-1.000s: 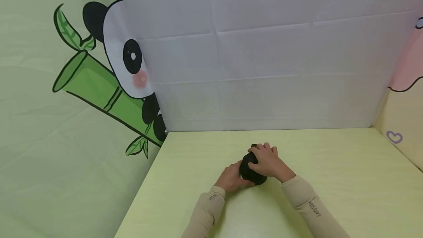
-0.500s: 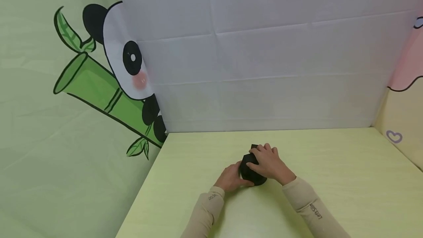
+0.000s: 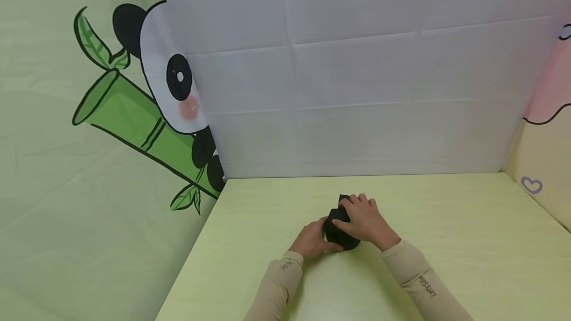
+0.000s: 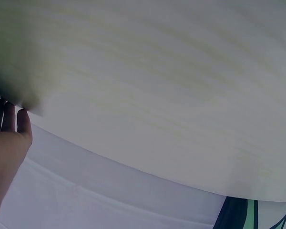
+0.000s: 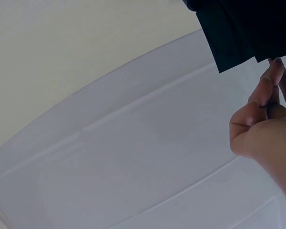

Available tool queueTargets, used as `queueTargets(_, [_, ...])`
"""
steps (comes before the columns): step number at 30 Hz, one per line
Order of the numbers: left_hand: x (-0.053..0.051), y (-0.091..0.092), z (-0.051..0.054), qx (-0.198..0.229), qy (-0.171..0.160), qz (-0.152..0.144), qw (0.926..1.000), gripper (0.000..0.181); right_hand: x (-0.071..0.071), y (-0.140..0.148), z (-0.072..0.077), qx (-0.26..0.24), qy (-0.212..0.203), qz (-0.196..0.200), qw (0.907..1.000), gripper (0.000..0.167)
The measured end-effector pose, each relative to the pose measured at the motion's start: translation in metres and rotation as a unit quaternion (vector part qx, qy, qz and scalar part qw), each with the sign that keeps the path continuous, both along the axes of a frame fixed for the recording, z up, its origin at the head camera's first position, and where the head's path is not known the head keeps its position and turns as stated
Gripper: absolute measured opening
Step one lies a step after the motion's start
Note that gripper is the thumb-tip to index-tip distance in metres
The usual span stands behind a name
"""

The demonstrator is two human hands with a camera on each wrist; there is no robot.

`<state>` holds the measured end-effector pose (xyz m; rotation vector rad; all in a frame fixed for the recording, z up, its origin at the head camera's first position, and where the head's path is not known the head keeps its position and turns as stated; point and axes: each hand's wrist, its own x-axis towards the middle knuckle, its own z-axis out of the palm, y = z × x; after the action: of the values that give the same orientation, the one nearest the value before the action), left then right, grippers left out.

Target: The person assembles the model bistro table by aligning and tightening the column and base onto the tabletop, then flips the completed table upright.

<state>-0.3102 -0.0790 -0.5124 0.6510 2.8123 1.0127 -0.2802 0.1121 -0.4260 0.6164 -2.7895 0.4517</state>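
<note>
A black object (image 3: 339,232) with a rounded lower part and straight-edged upper pieces stands on the pale yellow-green table. My left hand (image 3: 311,240) holds its lower left side, with the thumb along the near side. From the right, my right hand (image 3: 366,219) pinches the upper part and hides some of it. Two flat dark flaps (image 5: 226,50) of the object show in the right wrist view, with right-hand fingers (image 5: 264,90) at an edge. In the left wrist view, left-hand fingers (image 4: 23,123) appear at the left border; most of the object is out of frame there. Its exact kind is unclear.
The table (image 3: 446,222) stretches around both hands. Behind it hangs a creased white sheet (image 3: 357,88). A green cloth with a panda and bamboo print (image 3: 129,113) borders the left, and a pink and cream printed cloth (image 3: 550,162) the right.
My right hand has shifted slightly to the right, and more of the object's straight-edged top shows beside its fingers. My left hand stays nearly still at the base.
</note>
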Motion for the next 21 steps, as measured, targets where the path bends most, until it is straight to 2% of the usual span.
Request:
queueTargets(4, [0.0006,0.001,0.0014,-0.001,0.001,0.003,1.0,0.087,0.0007,0.0014,0.0004,0.004,0.012,-0.002,0.9999,0.035])
queueTargets(9, [0.0009,0.0018,0.0024,-0.002,0.004,0.0,1.0,0.086,0.0015,0.0017,0.0013,0.002,0.015,-0.009,0.9999,0.037])
queueTargets(21, [0.0024,0.0044,0.0047,0.003,0.009,0.001,1.0,0.083,0.005,0.0039,0.0035,0.012,0.038,0.001,0.9992,0.035])
